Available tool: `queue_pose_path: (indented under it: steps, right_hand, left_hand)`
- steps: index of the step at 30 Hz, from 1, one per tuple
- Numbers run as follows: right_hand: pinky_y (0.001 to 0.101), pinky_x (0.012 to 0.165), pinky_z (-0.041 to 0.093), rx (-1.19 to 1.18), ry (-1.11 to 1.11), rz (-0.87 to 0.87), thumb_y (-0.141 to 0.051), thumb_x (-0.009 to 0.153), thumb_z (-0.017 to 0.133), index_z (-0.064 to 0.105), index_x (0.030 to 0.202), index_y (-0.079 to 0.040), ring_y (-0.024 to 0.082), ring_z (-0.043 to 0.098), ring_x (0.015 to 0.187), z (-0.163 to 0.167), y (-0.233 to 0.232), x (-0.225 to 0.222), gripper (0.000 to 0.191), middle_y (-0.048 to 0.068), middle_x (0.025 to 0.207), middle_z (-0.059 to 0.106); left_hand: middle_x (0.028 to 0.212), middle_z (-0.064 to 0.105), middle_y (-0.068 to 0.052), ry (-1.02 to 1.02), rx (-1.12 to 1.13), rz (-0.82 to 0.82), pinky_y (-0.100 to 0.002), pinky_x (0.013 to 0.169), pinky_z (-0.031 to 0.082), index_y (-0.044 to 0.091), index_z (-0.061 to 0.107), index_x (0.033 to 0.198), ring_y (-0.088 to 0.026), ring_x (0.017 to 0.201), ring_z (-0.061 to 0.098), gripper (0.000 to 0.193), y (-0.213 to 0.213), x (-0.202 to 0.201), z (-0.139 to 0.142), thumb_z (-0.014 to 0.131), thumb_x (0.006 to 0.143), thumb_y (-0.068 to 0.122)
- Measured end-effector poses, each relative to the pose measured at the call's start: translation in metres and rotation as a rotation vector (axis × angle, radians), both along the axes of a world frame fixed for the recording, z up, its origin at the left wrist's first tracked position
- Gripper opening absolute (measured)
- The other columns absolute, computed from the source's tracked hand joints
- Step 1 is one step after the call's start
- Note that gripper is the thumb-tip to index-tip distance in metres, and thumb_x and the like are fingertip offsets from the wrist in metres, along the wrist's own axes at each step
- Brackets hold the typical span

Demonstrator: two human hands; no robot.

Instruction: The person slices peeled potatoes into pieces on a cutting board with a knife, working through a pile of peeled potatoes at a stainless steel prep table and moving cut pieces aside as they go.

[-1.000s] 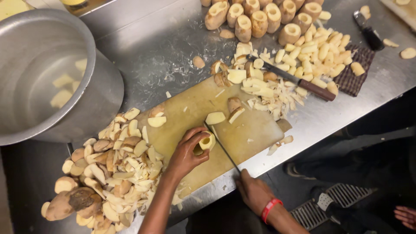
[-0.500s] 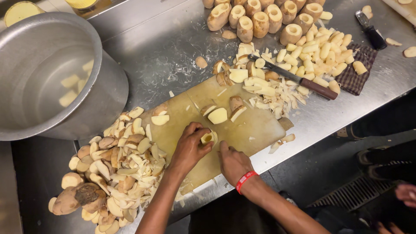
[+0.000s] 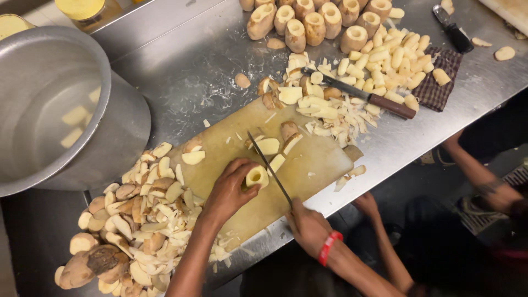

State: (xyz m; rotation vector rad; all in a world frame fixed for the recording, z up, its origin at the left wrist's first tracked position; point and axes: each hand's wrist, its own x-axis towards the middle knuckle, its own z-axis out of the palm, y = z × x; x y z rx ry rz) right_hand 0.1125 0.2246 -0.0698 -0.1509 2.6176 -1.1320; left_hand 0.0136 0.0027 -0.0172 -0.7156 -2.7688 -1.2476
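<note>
My left hand (image 3: 230, 191) grips a pale peeled root piece (image 3: 257, 176) upright on the yellowish cutting board (image 3: 313, 165). My right hand (image 3: 308, 226), with a red band at the wrist, holds a thin knife (image 3: 269, 166) whose blade lies right beside the piece, pointing away from me. Cut slices (image 3: 268, 146) rest on the board just beyond the blade.
A big metal pot (image 3: 60, 110) with a few pieces in water stands at left. Peelings and scraps (image 3: 137, 220) are heaped left of the board. Peeled roots (image 3: 308, 22), cut chunks (image 3: 385, 55) and a second knife (image 3: 363, 94) lie behind. Another person's arm (image 3: 478, 170) shows at right.
My right hand has come back to the board's near edge with the knife, and the blade now rests against the piece held by my left hand. The view sits slightly closer.
</note>
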Motion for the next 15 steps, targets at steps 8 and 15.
queue_pose_path:
  steps: [8, 15]
  right_hand:
    - [0.0588, 0.069, 0.052, 0.124, 0.112, 0.042, -0.018, 0.1, 0.053, 0.045, 0.102, 0.0, 0.051, 0.066, 0.075, 0.028, -0.036, -0.045, 0.019, 0.029, 0.086, 0.067]
    - [0.06, 0.07, 0.052, 0.18, 0.029, 0.077, -0.014, 0.098, 0.05, 0.046, 0.103, -0.003, 0.052, 0.066, 0.078, -0.008, -0.02, -0.019, 0.013, 0.029, 0.086, 0.069]
  left_hand:
    - [0.113, 0.062, -0.01, -0.095, -0.07, 0.082, -0.04, 0.09, 0.052, 0.004, 0.07, 0.114, -0.03, 0.104, 0.065, 0.039, 0.008, 0.001, 0.003, 0.079, 0.079, 0.018]
    - [0.111, 0.063, -0.01, -0.14, -0.004, 0.105, -0.04, 0.086, 0.054, 0.005, 0.069, 0.114, -0.029, 0.099, 0.066, 0.038, 0.003, 0.0, -0.011, 0.079, 0.079, 0.015]
